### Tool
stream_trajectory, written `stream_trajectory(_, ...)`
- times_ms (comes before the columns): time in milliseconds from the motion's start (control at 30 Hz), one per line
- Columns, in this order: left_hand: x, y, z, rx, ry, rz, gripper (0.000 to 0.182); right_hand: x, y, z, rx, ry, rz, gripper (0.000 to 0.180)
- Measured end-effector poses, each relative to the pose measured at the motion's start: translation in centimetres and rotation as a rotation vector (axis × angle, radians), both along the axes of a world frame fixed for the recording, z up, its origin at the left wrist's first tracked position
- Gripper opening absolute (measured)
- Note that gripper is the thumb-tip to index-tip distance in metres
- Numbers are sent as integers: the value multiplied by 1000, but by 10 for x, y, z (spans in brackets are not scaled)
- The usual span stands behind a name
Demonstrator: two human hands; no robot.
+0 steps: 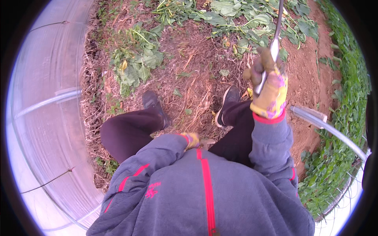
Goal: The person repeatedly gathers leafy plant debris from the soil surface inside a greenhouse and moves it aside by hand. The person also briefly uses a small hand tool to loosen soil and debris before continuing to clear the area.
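My right hand [268,82], in a yellow glove with purple marks and soiled fingers, is closed around a metal hand tool [275,48]. The tool's long shaft points away from me and runs out past the top of the view, so its far end is hidden. Low in front of my waist is my left hand [194,140], in a matching glove. My sleeve and jacket partly cover it, and its fingers are blurred; whether it holds anything cannot be told. Cut leafy vines [236,20] lie on the ground beyond my hands.
Dry straw and roots [189,76] cover the ground around my shoes. Wilted leaves [135,65] lie front left. Plastic sheeting [50,73] walls the left side. At right, a metal pipe [327,128] crosses bare soil [307,79] beside a green plant row [354,73].
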State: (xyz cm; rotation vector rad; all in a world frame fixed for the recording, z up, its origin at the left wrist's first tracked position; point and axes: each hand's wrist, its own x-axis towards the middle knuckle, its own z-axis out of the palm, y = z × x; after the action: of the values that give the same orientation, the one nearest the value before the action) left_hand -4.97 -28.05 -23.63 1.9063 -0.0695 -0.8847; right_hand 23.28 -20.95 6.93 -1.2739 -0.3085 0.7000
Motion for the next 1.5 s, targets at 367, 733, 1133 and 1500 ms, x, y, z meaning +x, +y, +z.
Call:
stream_trajectory(367, -68, -24, -9, -197, 624, -74, 38, 59, 56, -42, -211, 177, -152, 39)
stream_trajectory(733, -40, -28, 93, -303, 653, -23, 50, 63, 59, -64, -559, 245, -305, 33)
stream_trajectory(1133, 3, -4, 256, -163, 714, -255, 42, 55, -15, -35, -813, 379, -236, 20)
stream_trajectory(1500, 100, 22, 324, 75, 625, -519, 38, 153, -99, 52, -742, 454, -331, 24)
